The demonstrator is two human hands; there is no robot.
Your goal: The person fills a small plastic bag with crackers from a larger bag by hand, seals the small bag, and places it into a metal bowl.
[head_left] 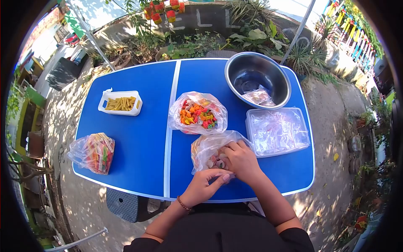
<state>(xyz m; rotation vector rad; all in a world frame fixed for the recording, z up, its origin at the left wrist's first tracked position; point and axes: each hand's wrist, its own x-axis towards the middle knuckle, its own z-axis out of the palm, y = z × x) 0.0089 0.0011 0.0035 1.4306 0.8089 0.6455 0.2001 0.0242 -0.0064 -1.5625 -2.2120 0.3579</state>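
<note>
Bag [210, 143] sits near the front edge of the blue table [138, 155], mouth open toward the person. The right hand [241, 161] dips into it, fingers curled; whether they grip anything cannot be told. The left hand [204, 185] pinches clear plastic [230, 177], thumb and fingers nearly together.

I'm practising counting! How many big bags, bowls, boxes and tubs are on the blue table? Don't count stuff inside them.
Big plastic bags: 3
Metal bowl: 1
Clear plastic box: 1
White plastic tub: 1
Total: 6
</note>
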